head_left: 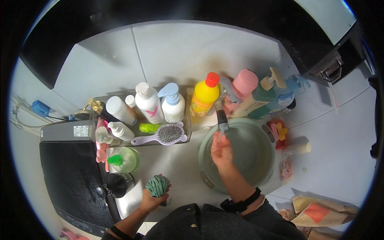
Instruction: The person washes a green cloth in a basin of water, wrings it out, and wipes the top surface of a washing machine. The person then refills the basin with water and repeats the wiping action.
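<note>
My left hand [149, 201] is closed round a bunched green cloth [157, 186], held low over the pale counter [180, 160]. Under the dark-tipped faucet [222, 121], my right hand [222, 150] is palm up with its fingers loosely apart, and nothing lies in it. A thin stream of water [221, 135] seems to fall onto those fingers. Beneath the right forearm sits a round grey-green basin [256, 168], which looks to hold some water. A dark band circles each wrist.
Behind the counter, a tray [188, 120] holds several bottles and a lilac hairbrush [170, 133]. A yellow bottle [205, 98] and a green pump bottle [264, 100] stand by the faucet. At left are a green-topped bottle [127, 159], a black container [120, 184] and a black-lidded appliance [68, 172].
</note>
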Available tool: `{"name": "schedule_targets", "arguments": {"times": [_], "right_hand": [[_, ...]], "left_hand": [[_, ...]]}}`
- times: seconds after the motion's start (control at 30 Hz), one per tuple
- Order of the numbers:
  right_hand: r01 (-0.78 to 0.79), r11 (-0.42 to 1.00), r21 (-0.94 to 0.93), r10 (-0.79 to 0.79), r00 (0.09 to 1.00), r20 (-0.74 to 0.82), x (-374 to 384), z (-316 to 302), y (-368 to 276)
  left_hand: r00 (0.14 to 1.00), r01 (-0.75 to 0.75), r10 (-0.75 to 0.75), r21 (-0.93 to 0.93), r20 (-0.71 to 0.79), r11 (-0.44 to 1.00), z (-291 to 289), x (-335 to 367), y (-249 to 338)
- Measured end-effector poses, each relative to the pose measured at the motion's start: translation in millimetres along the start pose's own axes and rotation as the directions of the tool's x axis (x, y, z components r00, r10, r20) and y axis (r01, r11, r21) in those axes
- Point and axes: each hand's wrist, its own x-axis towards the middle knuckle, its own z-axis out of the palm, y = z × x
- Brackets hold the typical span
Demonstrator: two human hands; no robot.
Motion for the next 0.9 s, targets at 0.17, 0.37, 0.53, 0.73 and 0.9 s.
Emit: {"name": "schedule_targets", "arguments": {"times": [0.17,0.37,0.53,0.73,0.9], "right_hand": [[0.049,0.994,-0.094,-0.046,0.999,0.029,-34.1,35.2,0.3],[-0.309,0.874,-0.375,0.285,0.951,-0.120,-130.6,131.7,-1.3],[-0.737,0.639,-0.219,0.767,0.592,0.246,-176.4,183.0,-3.2],[-0.756,0.587,-0.288,0.809,0.533,0.250,-179.3,183.1,5.7],[-0.643,0.613,-0.459,0.783,0.572,0.243,-179.3,157.3,2.9]], "left_hand": [[1.000,0.005,-0.006,-0.085,-0.021,0.996,1.1,-1.3,7.7],[0.997,0.064,-0.070,-0.135,-0.042,0.989,-7.2,-2.0,5.1],[0.981,0.153,-0.181,-0.292,-0.069,0.944,-15.0,-3.6,0.8],[0.987,0.078,-0.107,-0.222,-0.121,0.972,-15.1,-13.2,14.6],[0.991,0.053,-0.083,-0.265,-0.102,0.963,-10.5,-4.6,14.6]]}}
